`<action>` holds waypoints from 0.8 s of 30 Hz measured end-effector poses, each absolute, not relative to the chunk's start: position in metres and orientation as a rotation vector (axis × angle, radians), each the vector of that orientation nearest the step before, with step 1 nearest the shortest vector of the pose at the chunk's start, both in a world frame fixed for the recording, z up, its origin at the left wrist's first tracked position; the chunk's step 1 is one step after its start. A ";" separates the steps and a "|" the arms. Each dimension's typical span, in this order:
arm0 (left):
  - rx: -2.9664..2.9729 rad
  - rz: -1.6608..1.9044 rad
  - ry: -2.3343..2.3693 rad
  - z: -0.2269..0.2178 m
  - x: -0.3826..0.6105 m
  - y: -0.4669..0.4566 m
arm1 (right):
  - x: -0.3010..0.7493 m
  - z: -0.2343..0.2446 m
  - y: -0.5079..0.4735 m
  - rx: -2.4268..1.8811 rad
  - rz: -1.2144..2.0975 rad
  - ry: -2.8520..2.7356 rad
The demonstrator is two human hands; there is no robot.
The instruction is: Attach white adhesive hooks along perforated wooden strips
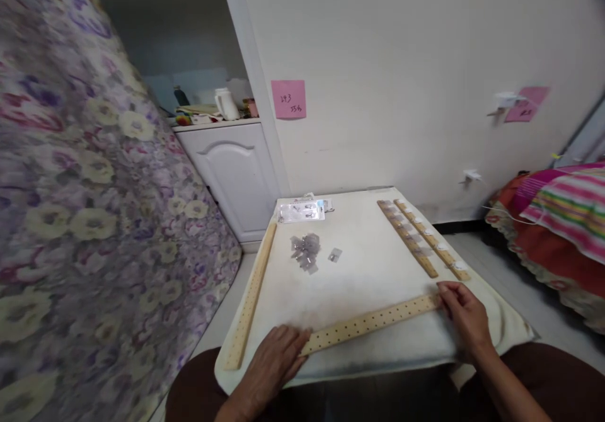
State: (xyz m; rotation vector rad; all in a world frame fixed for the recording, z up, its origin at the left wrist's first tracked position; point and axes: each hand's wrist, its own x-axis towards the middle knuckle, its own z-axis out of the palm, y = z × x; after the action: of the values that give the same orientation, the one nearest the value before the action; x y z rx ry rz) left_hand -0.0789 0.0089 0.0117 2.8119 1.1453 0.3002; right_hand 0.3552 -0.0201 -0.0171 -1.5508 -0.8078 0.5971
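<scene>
A perforated wooden strip (368,324) lies aslant along the near side of the table, its right end farther from me. Its left end is under the closed fingers of my left hand (278,358). At the other end, the thumb and fingers of my right hand (464,313) pinch the strip. Beyond it sits a pile of small grey plastic packets (305,250), with one loose packet (335,256) to its right. What the packets contain is too small to make out.
Another perforated strip (253,299) lies along the table's left edge. Two strips with small items attached, an inner strip (407,238) and an outer strip (432,240), lie at the right. A clear plastic package (301,211) rests at the back. A floral curtain (108,208) hangs left.
</scene>
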 end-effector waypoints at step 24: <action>1.949 1.094 1.799 -0.011 -0.059 0.018 | 0.369 -0.035 -0.031 -2.186 0.279 -1.083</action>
State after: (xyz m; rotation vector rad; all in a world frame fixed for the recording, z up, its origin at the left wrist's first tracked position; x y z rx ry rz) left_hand -0.0587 0.0178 -0.0109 1.9490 1.7986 1.0943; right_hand 0.3691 -0.0309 -0.0355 -2.1858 -1.0834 0.2786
